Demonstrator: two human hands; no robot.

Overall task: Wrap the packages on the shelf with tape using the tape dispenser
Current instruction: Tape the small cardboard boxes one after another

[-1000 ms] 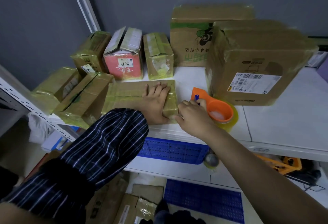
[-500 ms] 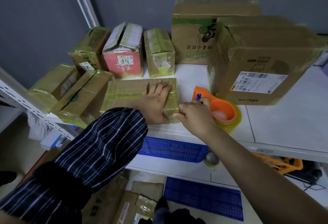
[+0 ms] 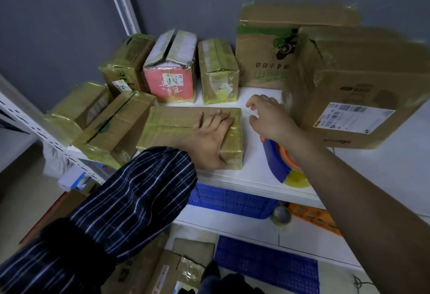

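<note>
Centre frame: left hand [image 3: 209,140] flat on taped brown cardboard package [image 3: 172,126]; right hand [image 3: 270,119] loose, empty; orange-blue tape dispenser [image 3: 277,163] under wrist, at white shelf [image 3: 244,179] edge.

Dim, cool, even light. The grey wall [image 3: 58,26] reads dark, and the white shelf [image 3: 256,177] is the brightest surface. A soft shadow lies on it beneath the right hand [image 3: 270,119]. Wide-angle distortion bows the post [image 3: 121,0] and stretches the edges. The big box [image 3: 360,84] at right is smeared and soft, while the centre is sharper.
</note>
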